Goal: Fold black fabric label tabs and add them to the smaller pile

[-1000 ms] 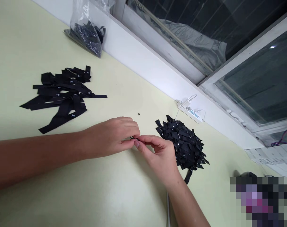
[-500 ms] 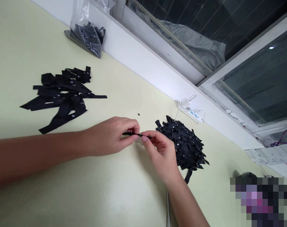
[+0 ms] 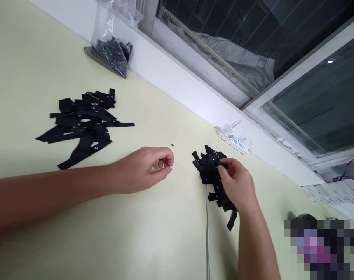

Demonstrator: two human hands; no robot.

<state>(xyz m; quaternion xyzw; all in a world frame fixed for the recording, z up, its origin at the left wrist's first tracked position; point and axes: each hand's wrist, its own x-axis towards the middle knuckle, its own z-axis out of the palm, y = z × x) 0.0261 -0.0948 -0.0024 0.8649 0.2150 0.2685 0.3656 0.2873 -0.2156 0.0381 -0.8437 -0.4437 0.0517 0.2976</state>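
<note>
My left hand (image 3: 146, 167) hovers over the table with its fingers curled in and the thumb tip close to the index finger. Nothing shows in its grip. Over on the right, my right hand (image 3: 239, 184) pinches a black fabric strip (image 3: 208, 173) above a heap of short black strips (image 3: 222, 202), covering much of that heap. Many of the pieces bear small white marks. Left of my left hand lies a looser pile of longer black strips (image 3: 85, 120), some with white letters.
A clear plastic bag (image 3: 109, 54) holding black strips leans by the white wall ledge. A power strip (image 3: 238, 143) with plugs sits behind the heap, and a grey cable (image 3: 208, 233) runs toward me. One tiny dark scrap (image 3: 172, 144) lies on the pale table (image 3: 153, 241).
My hands have parted. The right one moved right to the heap and now grips a strip there; the left stayed nearly in place, and the strip between its fingers is gone.
</note>
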